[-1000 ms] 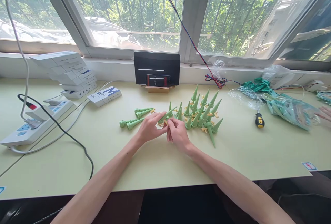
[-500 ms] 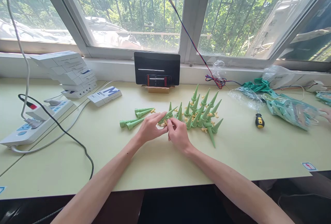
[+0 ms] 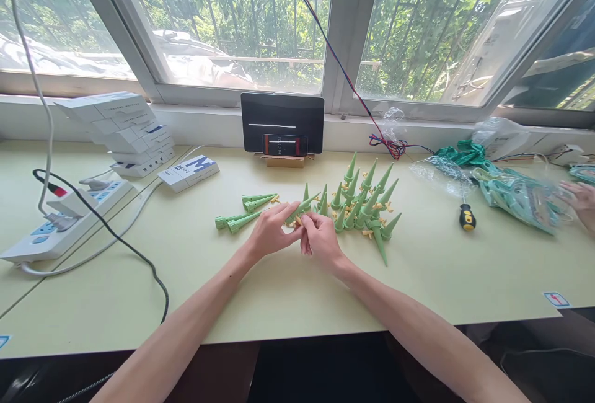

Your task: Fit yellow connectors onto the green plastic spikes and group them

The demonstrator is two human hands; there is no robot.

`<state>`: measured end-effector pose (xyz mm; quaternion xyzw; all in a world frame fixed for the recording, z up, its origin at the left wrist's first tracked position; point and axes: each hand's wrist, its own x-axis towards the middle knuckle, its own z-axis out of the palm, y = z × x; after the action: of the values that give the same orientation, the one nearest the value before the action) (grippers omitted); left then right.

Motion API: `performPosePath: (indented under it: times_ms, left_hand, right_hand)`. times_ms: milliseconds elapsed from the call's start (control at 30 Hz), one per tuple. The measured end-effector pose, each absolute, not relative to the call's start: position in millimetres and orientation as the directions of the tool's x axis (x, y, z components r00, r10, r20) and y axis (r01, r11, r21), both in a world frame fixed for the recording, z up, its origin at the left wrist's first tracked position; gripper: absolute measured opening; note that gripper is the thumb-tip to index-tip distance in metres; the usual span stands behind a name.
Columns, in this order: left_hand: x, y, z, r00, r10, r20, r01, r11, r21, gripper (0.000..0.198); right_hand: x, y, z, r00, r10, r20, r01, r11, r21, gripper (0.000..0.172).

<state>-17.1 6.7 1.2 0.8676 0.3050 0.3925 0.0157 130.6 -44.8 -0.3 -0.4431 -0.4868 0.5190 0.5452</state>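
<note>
My left hand (image 3: 268, 229) is closed round a green plastic cone spike (image 3: 302, 206), its tip slanting up to the right. My right hand (image 3: 320, 239) pinches a small tan piece (image 3: 298, 221) at the cone's wide end. Both hands meet over the pale green table (image 3: 139, 266). Just behind my right hand stands a cluster of several upright green cones (image 3: 365, 201) with tan bits among them. Left of my hands, several finished cones (image 3: 242, 212) lie on their sides.
A tablet (image 3: 282, 123) with a phone (image 3: 284, 144) before it leans at the windowsill. White boxes (image 3: 125, 130), a power strip (image 3: 60, 220) and cables lie left. A screwdriver (image 3: 466, 216) and plastic bags (image 3: 515, 195) lie right, where another person's hand (image 3: 579, 197) reaches.
My hands have barely moved on the cone. The other person's hand at the right edge has come further in over the bags.
</note>
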Motion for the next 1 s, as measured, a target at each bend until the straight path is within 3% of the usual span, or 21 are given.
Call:
performPosePath:
  times_ms: [200,700,833,1000]
  left_hand:
    - [-16.6,6.6,0.6,0.501,0.559,0.661,0.513,-0.806,0.293,0.032]
    - [-17.5,7.8,-0.3,0.521,0.535,0.665,0.515,-0.818,0.255,0.034]
    - [-17.3,8.1,-1.7,0.527,0.538,0.658,0.515,-0.818,0.257,0.034]
    - [-16.7,7.9,-2.9,0.521,0.547,0.656,0.524,-0.811,0.26,0.033]
  right_hand:
    - [130.1,-44.3,-0.7,-0.015,0.998,0.058,-0.15,0.056,-0.987,0.029]
    - [133.1,-51.1,6.9,0.05,0.946,0.319,0.277,0.294,-0.915,0.037]
    - [133.0,-51.1,7.2,0.048,0.952,0.303,0.268,0.28,-0.922,0.038]
    - [132.7,-50.4,5.6,0.039,0.972,0.233,0.134,0.226,-0.965,0.036]
